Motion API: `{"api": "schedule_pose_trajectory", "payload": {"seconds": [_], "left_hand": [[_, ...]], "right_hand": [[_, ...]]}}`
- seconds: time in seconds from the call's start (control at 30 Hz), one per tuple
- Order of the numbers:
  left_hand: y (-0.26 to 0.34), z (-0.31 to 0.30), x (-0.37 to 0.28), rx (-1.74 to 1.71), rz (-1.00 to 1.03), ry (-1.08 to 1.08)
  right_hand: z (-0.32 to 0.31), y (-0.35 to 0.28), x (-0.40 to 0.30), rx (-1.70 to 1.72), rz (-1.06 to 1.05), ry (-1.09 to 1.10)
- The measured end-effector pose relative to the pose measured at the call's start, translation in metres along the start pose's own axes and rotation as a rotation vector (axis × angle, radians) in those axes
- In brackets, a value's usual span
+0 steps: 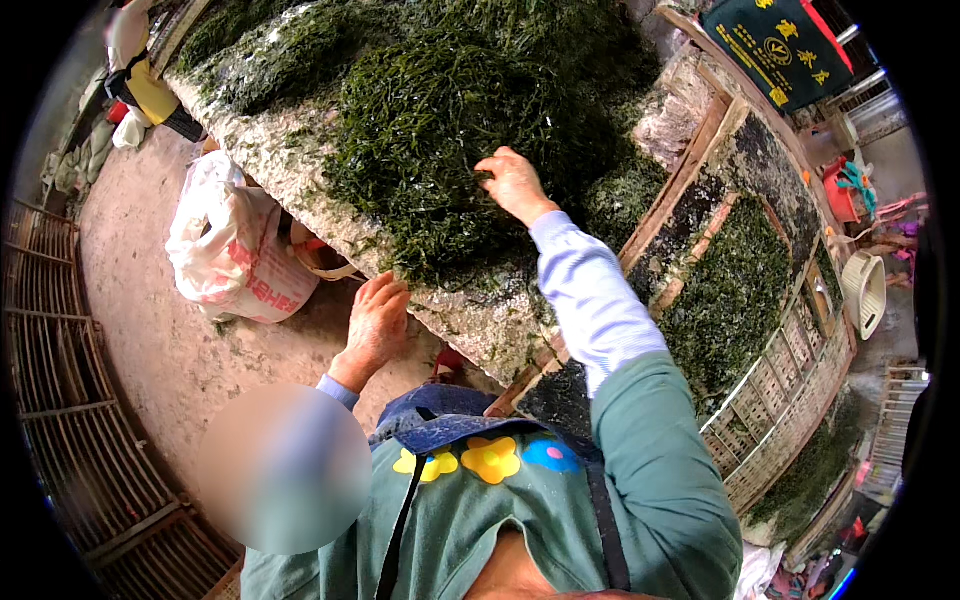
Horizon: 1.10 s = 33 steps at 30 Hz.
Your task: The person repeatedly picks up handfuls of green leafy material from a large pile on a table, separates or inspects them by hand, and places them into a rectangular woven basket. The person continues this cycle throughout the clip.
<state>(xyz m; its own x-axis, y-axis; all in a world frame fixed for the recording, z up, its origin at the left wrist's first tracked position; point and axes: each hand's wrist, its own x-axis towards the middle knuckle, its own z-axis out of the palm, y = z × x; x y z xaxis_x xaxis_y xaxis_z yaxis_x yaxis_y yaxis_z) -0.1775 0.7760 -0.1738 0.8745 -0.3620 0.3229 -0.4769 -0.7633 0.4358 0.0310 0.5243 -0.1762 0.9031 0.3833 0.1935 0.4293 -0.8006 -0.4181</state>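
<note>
A broad mound of dark green, wet-looking seaweed (442, 142) lies on a pale, crusted tabletop (292, 169). Over the mound's right part is my right hand (517, 184), fingers curled and thumb near the forefinger. Whether any strands are between those fingertips is too small to tell. My left hand (377, 326) is at the near edge of the tabletop, its bent fingertips by the seaweed's lower fringe. I cannot tell whether it grips anything there.
Left of the table stand a white plastic sack (240, 247) and a basket (322, 255). A wooden-framed bay with more seaweed (731, 292) lies to the right. Slatted racks (60, 360) line the left side. Someone in a yellow garment (150, 90) is at the far left.
</note>
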Motion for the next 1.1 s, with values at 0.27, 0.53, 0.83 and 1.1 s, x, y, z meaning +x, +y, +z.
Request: {"api": "schedule_pose_trajectory", "payload": {"seconds": [0.27,0.53,0.83,1.1], "left_hand": [[-0.034,-0.024,0.032,-0.029,-0.032,0.087],[0.009,-0.076,0.186,-0.516,0.026,0.268],[0.156,-0.134,0.338,-1.677,0.286,-0.093],[0.080,-0.004,0.243,-1.197,-0.011,-0.517]], "right_hand": [[-0.117,-0.020,-0.013,-0.069,-0.125,0.175],[-0.203,-0.069,-0.011,0.352,-0.074,0.379],[-0.306,-0.112,0.017,0.541,-0.223,0.704],[-0.305,-0.078,0.005,0.186,-0.304,0.742]]}}
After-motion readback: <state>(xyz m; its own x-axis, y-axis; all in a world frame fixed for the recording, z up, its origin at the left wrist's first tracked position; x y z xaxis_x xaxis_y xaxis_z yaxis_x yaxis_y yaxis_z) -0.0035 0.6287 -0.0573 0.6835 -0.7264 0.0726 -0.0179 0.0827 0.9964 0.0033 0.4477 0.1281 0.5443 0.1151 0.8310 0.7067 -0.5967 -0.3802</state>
